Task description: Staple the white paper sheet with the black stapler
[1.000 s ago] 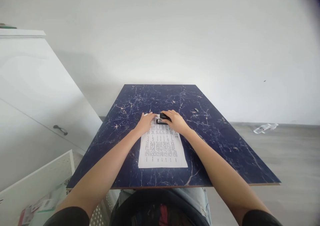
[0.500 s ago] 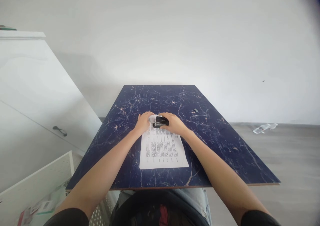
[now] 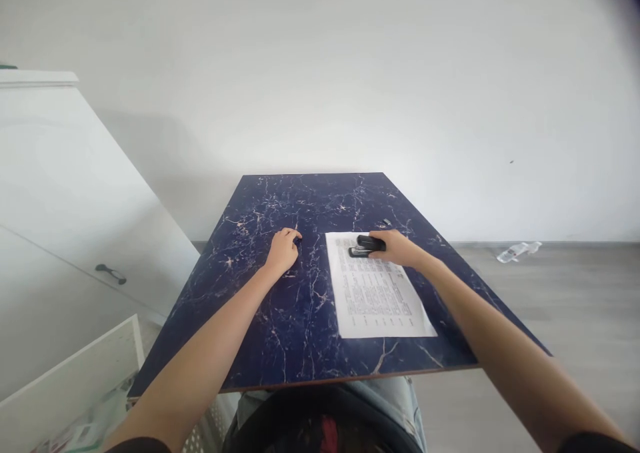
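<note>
My right hand (image 3: 399, 247) is closed around a black stapler (image 3: 371, 243), whose jaws stand apart and point left. The stapler is over the upper part of a white sheet of printed paper (image 3: 377, 293) on the table. The sheet lies right of the middle, its lower right corner slightly curled; whether it is one page or more I cannot tell. My left hand (image 3: 283, 248) rests on the tabletop to the left of the paper, apart from it. Its fingers are loosely bent with a gap to the thumb, and I see nothing held there.
The dark blue marbled table (image 3: 300, 199) reaches toward the white wall. A small dark piece (image 3: 385, 223) lies beyond the paper. At left stand a white cabinet (image 3: 65, 193) and an open bin (image 3: 70, 366) with papers. A clear plastic bottle (image 3: 519, 251) lies on the floor at right.
The paper has shifted to the right along with my right hand and the stapler. My left hand has come off the paper and now rests on the bare tabletop.
</note>
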Demonstrator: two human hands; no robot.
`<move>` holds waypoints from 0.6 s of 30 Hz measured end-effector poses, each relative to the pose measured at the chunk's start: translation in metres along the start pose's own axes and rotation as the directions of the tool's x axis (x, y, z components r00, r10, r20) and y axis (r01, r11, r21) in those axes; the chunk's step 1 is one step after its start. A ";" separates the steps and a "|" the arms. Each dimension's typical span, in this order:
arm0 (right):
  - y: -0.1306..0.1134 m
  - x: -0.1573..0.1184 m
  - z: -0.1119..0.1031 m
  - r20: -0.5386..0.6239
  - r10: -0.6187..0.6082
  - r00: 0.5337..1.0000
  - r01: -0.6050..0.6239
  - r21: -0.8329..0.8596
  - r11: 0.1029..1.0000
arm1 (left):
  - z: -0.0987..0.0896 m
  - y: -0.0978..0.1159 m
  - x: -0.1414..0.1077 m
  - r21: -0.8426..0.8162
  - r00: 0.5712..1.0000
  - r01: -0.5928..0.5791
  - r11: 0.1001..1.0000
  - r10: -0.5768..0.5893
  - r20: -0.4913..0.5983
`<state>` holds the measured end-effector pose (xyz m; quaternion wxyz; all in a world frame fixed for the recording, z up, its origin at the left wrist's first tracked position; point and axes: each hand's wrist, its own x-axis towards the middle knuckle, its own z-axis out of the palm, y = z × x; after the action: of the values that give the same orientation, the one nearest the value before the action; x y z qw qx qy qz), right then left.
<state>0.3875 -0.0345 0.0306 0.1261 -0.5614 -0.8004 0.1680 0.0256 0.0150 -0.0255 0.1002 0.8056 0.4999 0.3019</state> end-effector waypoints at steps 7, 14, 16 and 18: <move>0.068 -0.057 -0.018 -0.047 0.135 0.990 -0.135 -0.007 0.991 | 0.002 0.000 0.001 0.050 1.000 0.020 0.999 -0.021 0.012; 0.031 -0.050 -0.035 -0.289 0.066 0.955 -0.062 0.023 0.998 | -0.007 0.008 0.002 -0.206 0.996 0.006 0.979 -0.025 -0.090; -0.009 -0.037 -0.034 -0.496 0.050 0.867 -0.033 0.043 0.999 | -0.010 0.015 0.003 -0.451 0.985 -0.050 0.891 -0.031 -0.170; -0.058 -0.016 -0.021 -0.581 0.000 0.814 0.068 0.095 0.993 | -0.013 0.022 0.002 -0.718 0.991 -0.059 0.694 -0.044 -0.124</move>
<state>0.3521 -0.0653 0.0736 0.3979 -0.5636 -0.7232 0.0312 0.0349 0.0045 -0.0048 0.3730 0.6823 0.3441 0.5262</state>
